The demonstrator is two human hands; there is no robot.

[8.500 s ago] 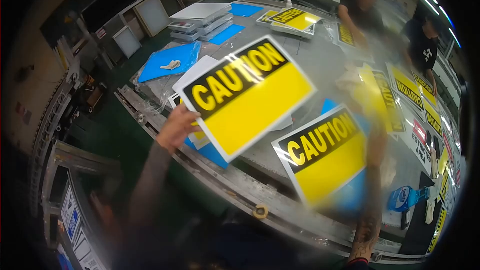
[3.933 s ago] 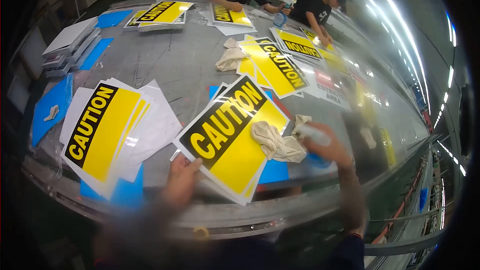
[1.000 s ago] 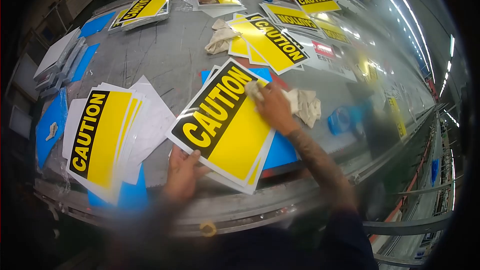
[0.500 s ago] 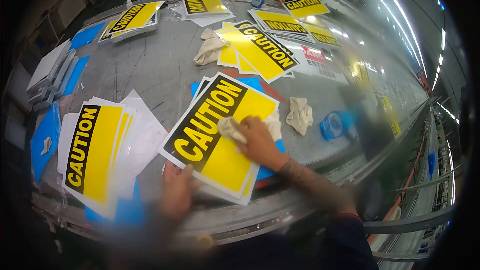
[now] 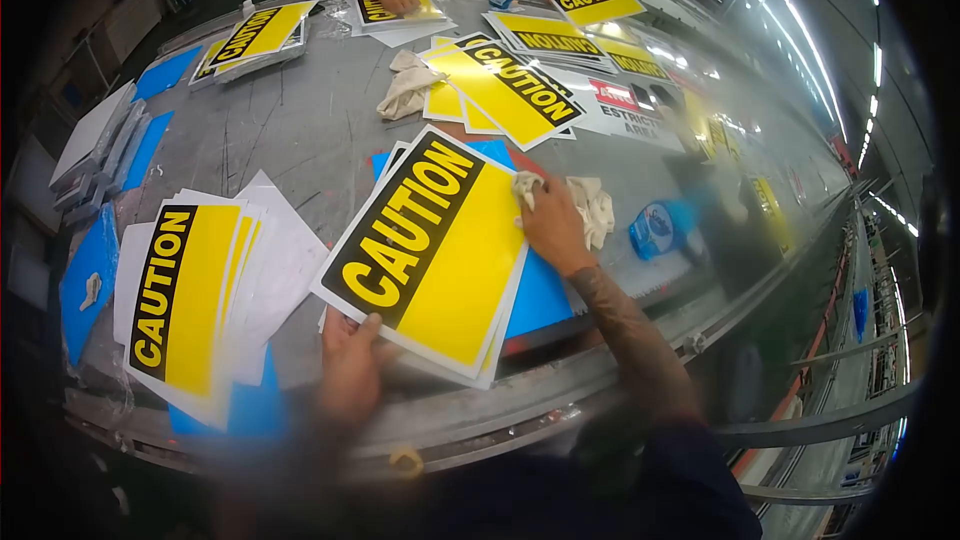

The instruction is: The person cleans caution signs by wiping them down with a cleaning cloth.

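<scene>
A yellow and black CAUTION sign (image 5: pixel 465 275) lies tilted in front of me, on top of other sheets. My left hand (image 5: pixel 350 365) grips its lower left edge, thumb on the face and fingers underneath. Closed around a bunched cream rag (image 5: pixel 524 188), my right hand (image 5: pixel 553 230) is at the sign's right edge. Just beyond that hand, a second pale rag (image 5: pixel 593 210) rests on the table. Under the sign, blue sheets (image 5: pixel 540 295) stick out on the right. A blue spray bottle (image 5: pixel 658 228) lies to the right, partly blurred.
On the left is a fanned stack of CAUTION signs (image 5: pixel 200 300). More signs (image 5: pixel 510 90) and a crumpled rag (image 5: pixel 407 85) lie farther back on the grey table (image 5: pixel 270 130). Across it, a co-worker's hand (image 5: pixel 400 3) touches a sign. A metal rail (image 5: pixel 820 430) runs at right.
My right hand has moved the rag from the middle of the sign to its right edge. The left hand keeps its hold on the lower left edge.
</scene>
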